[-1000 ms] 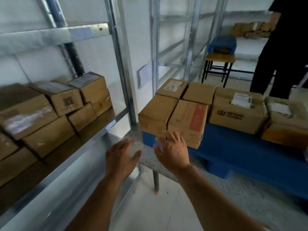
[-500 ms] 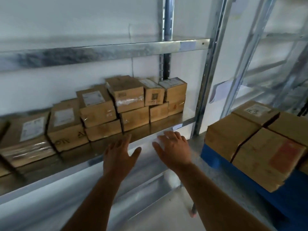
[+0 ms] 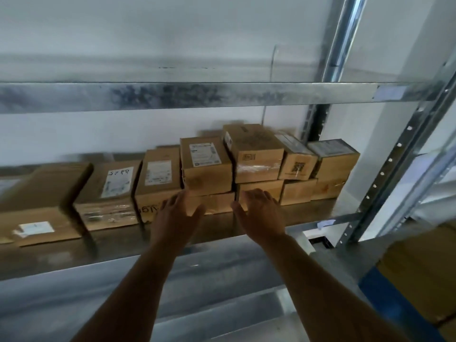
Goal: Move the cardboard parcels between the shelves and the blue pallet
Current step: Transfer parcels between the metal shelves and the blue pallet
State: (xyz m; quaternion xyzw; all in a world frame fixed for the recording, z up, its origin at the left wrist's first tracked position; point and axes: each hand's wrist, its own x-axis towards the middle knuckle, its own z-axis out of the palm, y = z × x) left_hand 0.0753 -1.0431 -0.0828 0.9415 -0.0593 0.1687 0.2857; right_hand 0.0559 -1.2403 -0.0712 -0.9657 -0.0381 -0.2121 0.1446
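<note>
Galvanised steel shelving unit [image 3: 222,95] against white wall. Row of brown cardboard parcels [image 3: 256,154] stacked two high on middle shelf; more parcels on blue plastic pallet [image 3: 385,297] at lower right. Transfer judged incomplete: stock at both locations, nothing in transit. Left hand [image 3: 176,215] and right hand [image 3: 261,213] extended forward, fingers spread, gripping nothing, close to lower parcel [image 3: 217,202]; contact not confirmable.

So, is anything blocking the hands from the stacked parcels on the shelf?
Nothing visible does. The left hand and right hand, both open, reach over the bare shelf edge straight at the lower parcel under the labelled parcel.
</note>
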